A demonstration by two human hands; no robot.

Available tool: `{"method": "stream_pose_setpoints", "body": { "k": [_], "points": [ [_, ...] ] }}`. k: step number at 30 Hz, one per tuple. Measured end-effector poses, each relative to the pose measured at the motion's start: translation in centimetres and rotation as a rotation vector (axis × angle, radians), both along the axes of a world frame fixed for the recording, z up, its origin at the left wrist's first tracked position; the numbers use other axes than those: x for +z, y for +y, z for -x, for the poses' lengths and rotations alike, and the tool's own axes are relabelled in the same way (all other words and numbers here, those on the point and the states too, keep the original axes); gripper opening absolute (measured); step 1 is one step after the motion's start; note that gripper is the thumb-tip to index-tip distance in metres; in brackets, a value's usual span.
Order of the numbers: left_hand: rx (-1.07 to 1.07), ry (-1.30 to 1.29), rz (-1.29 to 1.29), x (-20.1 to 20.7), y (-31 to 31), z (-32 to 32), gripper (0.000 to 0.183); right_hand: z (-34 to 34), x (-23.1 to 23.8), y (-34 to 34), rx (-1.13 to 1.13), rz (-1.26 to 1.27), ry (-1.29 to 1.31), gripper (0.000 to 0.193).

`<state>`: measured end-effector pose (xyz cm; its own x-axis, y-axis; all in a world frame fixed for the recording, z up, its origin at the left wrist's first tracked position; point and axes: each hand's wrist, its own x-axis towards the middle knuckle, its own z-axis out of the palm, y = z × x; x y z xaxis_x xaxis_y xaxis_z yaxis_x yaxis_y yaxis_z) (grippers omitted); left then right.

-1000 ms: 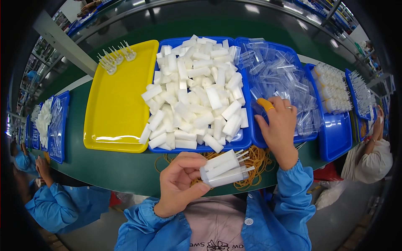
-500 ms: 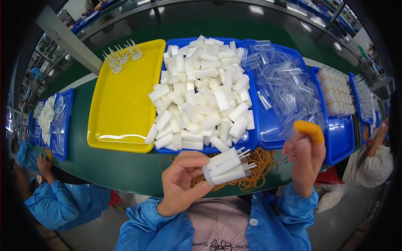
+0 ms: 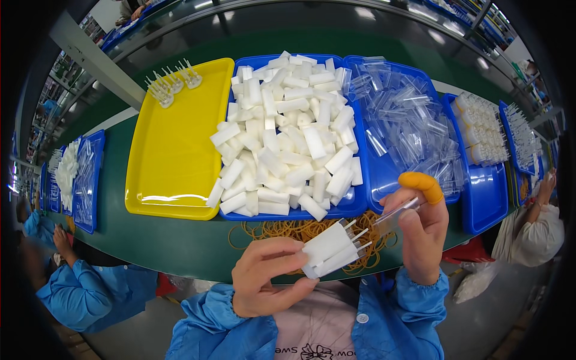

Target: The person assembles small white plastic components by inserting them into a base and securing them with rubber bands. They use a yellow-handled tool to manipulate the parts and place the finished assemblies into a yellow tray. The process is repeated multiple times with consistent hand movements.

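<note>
My left hand [image 3: 264, 279] is closed on a white pronged holder [image 3: 331, 249] fitted with white foam blocks, gripped by its base end. Thin white prongs stick out of its far end, toward the right. Between the thumb and fingers of my right hand [image 3: 425, 243] is a clear plastic sleeve [image 3: 393, 217], tilted and apart from the prong tips. An orange finger cot [image 3: 423, 185] covers one finger of that hand. Loose orange rubber bands [image 3: 282, 231] lie on the green table beneath and behind the holder.
White foam blocks [image 3: 313, 143] are heaped in a blue tray. To its right, another blue tray holds clear sleeves [image 3: 414, 123]. The yellow tray [image 3: 174, 156] on the left carries several pronged parts [image 3: 171, 84]. Assembled pieces [image 3: 480, 129] stand far right. Co-workers sit at both sides.
My right hand has come left from beside the sleeve tray, and a clear sleeve now shows in its fingers. My left hand has tipped the holder slightly and shifted its grip on the base.
</note>
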<state>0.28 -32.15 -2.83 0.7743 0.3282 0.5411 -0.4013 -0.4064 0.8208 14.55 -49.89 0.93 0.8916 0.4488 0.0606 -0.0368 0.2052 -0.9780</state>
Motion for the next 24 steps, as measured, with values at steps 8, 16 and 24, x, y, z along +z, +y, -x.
{"method": "stream_pose_setpoints", "body": {
  "k": [8, 16, 24],
  "points": [
    [0.006, -0.001, -0.011, 0.2, 0.0, -0.1, 0.039, 0.1, -1.0, -0.2, 0.023, 0.052, -0.248, 0.051],
    [-0.026, 0.037, 0.01, 0.3, -0.3, -0.3, 0.039, 0.7, -1.0, -0.4, 0.084, 0.036, -0.181, 0.05],
    [-0.048, 0.056, -0.028, 1.1, -0.4, -0.3, 0.038, 0.9, -0.8, -0.8, 0.114, -0.069, -0.119, 0.054]
  ]
}}
